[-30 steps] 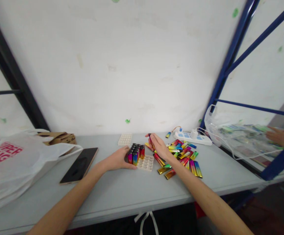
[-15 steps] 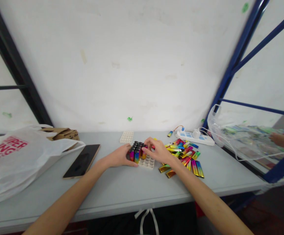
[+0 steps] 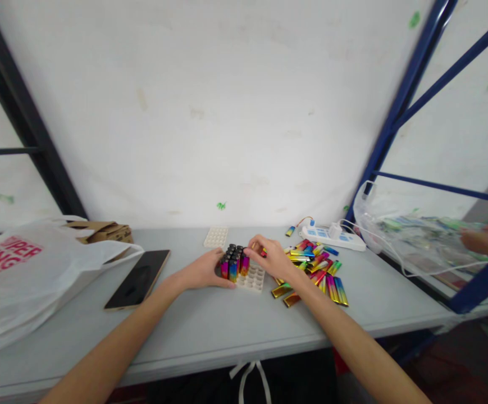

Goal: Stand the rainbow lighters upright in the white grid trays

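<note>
Several shiny rainbow lighters [image 3: 234,264] with black tops stand upright in a white tray [image 3: 254,279] whose right part shows bare round pockets. My left hand [image 3: 205,270] rests against the left side of the standing lighters, its thumb apart from the fingers along the front. Over the right rear of the tray is my right hand [image 3: 269,257], thumb and fingers bent near the end lighter; whether it holds anything is hidden. To the right of the tray lies a loose pile of metallic lighters [image 3: 317,266].
Behind is a second white tray [image 3: 215,237]. A dark phone [image 3: 138,279], a white plastic bag [image 3: 54,269] and cardboard [image 3: 104,231] lie left. A power strip [image 3: 340,238] is at back right. Another person's hand [image 3: 482,242] shows beyond the blue frame [image 3: 395,123].
The lighter that was by my right fingers now stands lower in the tray, next to the others. My right fingers have risen slightly off it. My left hand stays where it was.
</note>
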